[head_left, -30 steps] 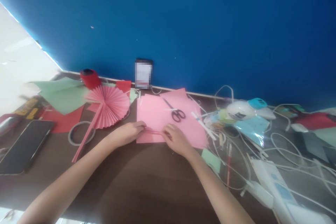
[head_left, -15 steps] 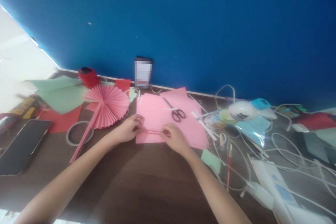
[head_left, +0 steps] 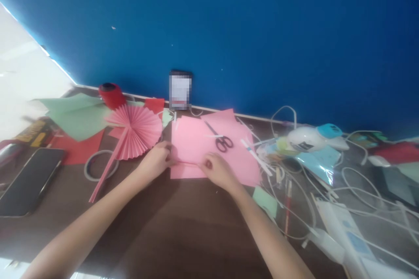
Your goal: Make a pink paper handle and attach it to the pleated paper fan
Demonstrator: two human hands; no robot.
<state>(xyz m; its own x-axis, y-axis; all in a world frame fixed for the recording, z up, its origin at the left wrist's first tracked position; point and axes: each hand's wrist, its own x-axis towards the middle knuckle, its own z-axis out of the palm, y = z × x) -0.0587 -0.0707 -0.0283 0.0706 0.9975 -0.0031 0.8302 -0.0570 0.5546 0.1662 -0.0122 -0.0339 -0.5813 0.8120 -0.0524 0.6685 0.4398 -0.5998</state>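
My left hand [head_left: 156, 161] and my right hand [head_left: 218, 171] rest at the near edge of a pink paper sheet [head_left: 191, 141] on the brown table [head_left: 183, 226]. Both pinch the ends of a narrow folded pink strip [head_left: 188, 164] that runs between them along that edge. Black-handled scissors [head_left: 221, 138] lie on the pink paper just beyond my right hand. A pleated pink paper fan [head_left: 133, 130] with a long stick handle lies to the left of my left hand.
Green paper [head_left: 77, 115], red paper [head_left: 77, 150], a red tape roll [head_left: 110, 95] and a dark phone [head_left: 29, 181] lie at the left. A small dark device [head_left: 180, 90] leans on the blue wall. White cables, a white-and-blue gadget [head_left: 310, 137] and paper scraps crowd the right side.
Both hands have crept slightly away from me along the sheet, the left thumb curling inward over the strip. The view shifted a little.
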